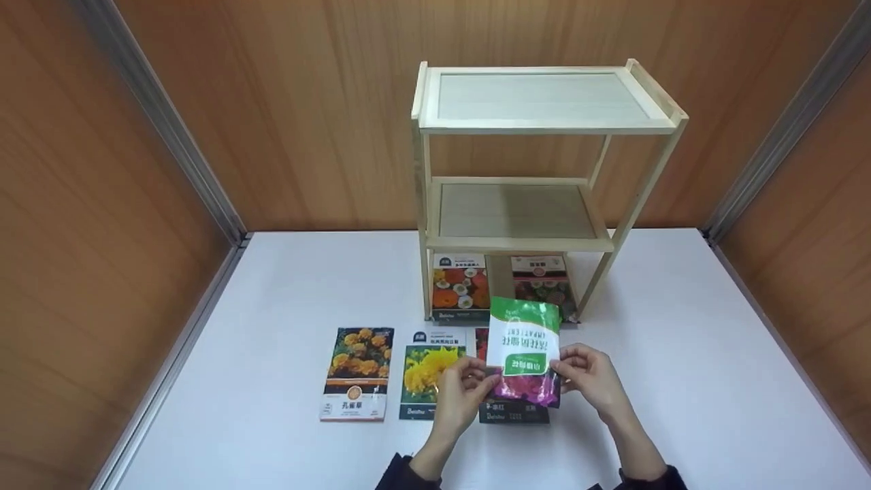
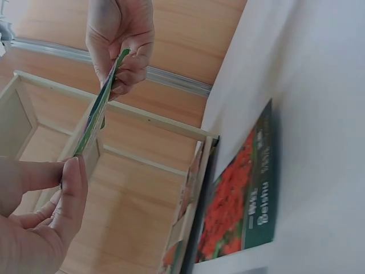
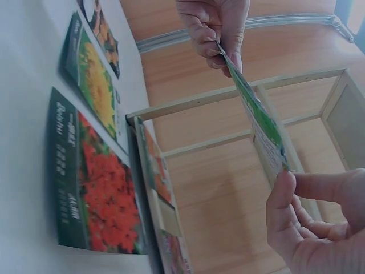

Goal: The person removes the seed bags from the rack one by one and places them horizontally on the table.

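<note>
A seed packet, green at its top, white in the middle and pink-flowered at its bottom, is held up by both hands in front of the shelf. The left hand pinches its lower left edge between thumb and fingers. At the right edge, the right hand pinches it the same way. Both wrist views show the packet nearly edge-on. Below it on the table lies a red-flowered packet, partly hidden in the head view. A yellow-flowered packet lies beside the left hand, partly covered by it.
A pale wooden shelf rack with three tiers stands behind the hands. Its bottom tier bears an orange-and-white-flowered packet and a dark-topped packet. An orange marigold packet lies at the left of the white table. Wooden panels enclose the table.
</note>
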### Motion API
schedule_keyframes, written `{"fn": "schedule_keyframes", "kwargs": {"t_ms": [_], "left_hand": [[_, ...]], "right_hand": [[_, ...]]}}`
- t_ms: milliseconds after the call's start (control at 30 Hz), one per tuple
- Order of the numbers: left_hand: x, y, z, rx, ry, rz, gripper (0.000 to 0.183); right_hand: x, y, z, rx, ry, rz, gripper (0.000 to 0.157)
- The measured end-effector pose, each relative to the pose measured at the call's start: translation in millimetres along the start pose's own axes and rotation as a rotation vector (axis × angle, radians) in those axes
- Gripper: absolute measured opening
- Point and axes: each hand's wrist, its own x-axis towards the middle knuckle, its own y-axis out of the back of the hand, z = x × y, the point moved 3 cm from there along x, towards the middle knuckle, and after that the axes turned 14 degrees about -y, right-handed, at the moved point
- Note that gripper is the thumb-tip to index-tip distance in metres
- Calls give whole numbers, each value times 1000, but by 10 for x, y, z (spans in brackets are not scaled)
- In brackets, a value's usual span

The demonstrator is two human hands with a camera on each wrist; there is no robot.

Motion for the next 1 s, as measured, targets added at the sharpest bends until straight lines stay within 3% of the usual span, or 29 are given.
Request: {"fn": "schedule_keyframes", "kwargs": {"t_ms": [267,400,500,700,800,967,1000], "left_hand": [[-67,15,-109,3,35,-2,19],[-73,22,-132,-43,44,25,22],[-78,-6,-161,-139,71,73,28],[-116,-216,-208,-452,136,161,41],[-122,-381,-349,-499,163,193,47],[-144,-510,-324,-569,165,256,49],[-160,-491,-193,-582,176,271,48]], "right_hand": [[5,-53,148,34,-29,-30,17],[13,-71,160,65,-57,-30,17],[21,-82,151,99,-81,-14,16],[26,-113,110,176,-94,43,11],[32,-146,93,204,-89,60,12],[37,-191,79,258,-68,78,14],[35,-199,83,268,-66,79,14]]}}
